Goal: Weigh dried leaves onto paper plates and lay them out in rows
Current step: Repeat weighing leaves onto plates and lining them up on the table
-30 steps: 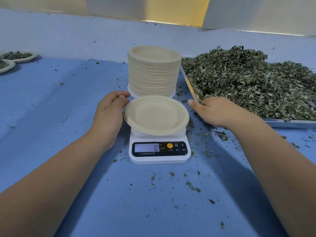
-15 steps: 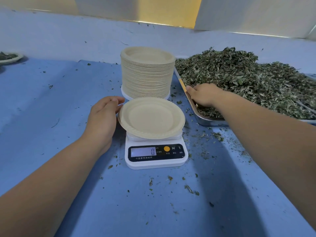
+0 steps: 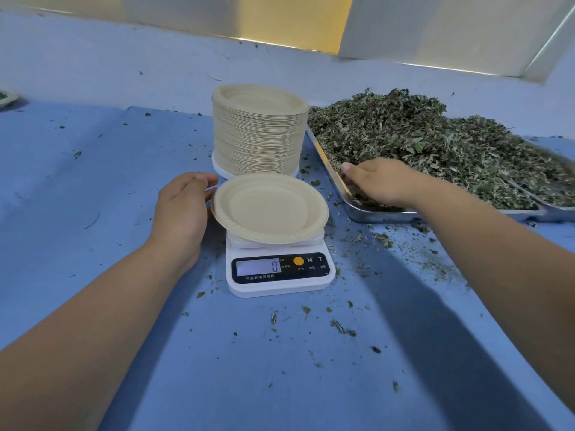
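An empty beige paper plate (image 3: 269, 208) sits on a small white digital scale (image 3: 280, 275) whose display reads 0. My left hand (image 3: 182, 206) rests beside the plate, fingertips touching its left rim. Behind the scale stands a tall stack of paper plates (image 3: 259, 132). To the right, a metal tray (image 3: 373, 214) holds a big heap of dried green leaves (image 3: 435, 144). My right hand (image 3: 381, 181) is down in the near left corner of the tray, fingers curled into the leaves; what they hold is hidden.
Blue cloth (image 3: 93, 197) covers the table, with leaf crumbs scattered around the scale and in front of the tray. A filled plate (image 3: 6, 98) peeks in at the far left edge. A second metal tray (image 3: 557, 209) overlaps the first at the far right.
My right hand left the table beside the scale, went into the tray and pushed deeper into the leaves. The left hand stayed at the plate's rim. The camera view shifted slightly left.
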{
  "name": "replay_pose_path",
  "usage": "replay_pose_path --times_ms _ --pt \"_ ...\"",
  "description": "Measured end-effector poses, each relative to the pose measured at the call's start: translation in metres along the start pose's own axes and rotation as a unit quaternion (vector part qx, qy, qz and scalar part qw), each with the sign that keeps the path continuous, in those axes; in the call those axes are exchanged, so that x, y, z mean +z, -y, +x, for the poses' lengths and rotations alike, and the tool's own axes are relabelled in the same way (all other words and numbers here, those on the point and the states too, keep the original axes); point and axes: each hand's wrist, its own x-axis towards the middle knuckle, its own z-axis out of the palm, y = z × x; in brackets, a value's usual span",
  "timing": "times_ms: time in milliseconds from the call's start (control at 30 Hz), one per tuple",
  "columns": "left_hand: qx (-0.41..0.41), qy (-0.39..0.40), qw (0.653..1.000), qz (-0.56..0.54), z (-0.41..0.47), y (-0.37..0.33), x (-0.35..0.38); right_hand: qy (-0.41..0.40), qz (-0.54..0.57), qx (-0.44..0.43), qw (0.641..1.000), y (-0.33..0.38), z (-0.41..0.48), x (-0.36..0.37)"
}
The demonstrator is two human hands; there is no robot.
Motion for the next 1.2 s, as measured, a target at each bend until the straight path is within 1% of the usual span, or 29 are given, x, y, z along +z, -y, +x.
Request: replay_pose_path --times_ms 33,67,167,200,367,467,567,633,700,733,833,967,1033,1200 --pt "0.0 0.0 1.0 0.001 -0.001 -0.001 0.0 -0.011 -0.019 0.018 1.0 -0.003 -0.002 -0.002" --pt "-0.001 0.001 1.0 0.001 -0.001 -0.001 0.0 0.001 -0.046 0.042 0.998 -0.004 -0.004 -0.002" --pt "-0.001 0.004 1.0 0.0 -0.001 -0.001 -0.001 0.09 -0.088 0.109 0.986 0.003 -0.007 0.003" --pt "0.0 0.003 1.0 0.001 -0.001 -0.001 0.0 0.101 -0.094 0.112 0.984 0.006 -0.006 0.005" --pt "0.011 0.002 1.0 0.008 -0.001 -0.001 0.0 0.076 -0.087 0.085 0.99 0.021 -0.002 0.015" --pt "0.014 0.004 1.0 0.014 -0.001 -0.001 -0.001 0.066 -0.079 0.095 0.99 0.027 0.0 0.013" --pt "0.014 0.003 1.0 0.011 -0.001 -0.001 -0.001 0.042 -0.1 0.105 0.989 0.027 0.0 0.005" --pt "0.013 0.005 1.0 0.011 -0.001 -0.001 0.0 0.066 -0.095 0.122 0.986 0.029 -0.003 0.006" --pt "0.013 0.006 1.0 0.012 -0.001 -0.001 0.0 0.097 -0.07 0.125 0.985 0.034 -0.007 0.013" --pt "0.014 0.007 1.0 0.014 -0.001 -0.001 0.0 0.098 -0.062 0.122 0.986 0.036 -0.008 0.017" --pt "0.018 0.009 1.0 0.02 -0.002 -0.001 0.0 0.069 -0.071 0.11 0.989 0.042 -0.01 0.026" --pt "0.019 0.011 1.0 0.021 -0.003 -0.001 0.0 -0.01 -0.067 0.093 0.993 0.037 -0.012 0.035" --pt "0.019 0.011 1.0 0.021 -0.003 -0.001 0.0 -0.039 -0.043 0.081 0.995 0.034 -0.015 0.036" --pt "0.015 0.01 1.0 0.02 -0.001 0.0 -0.001 -0.064 0.041 0.076 0.994 0.027 -0.012 0.023"
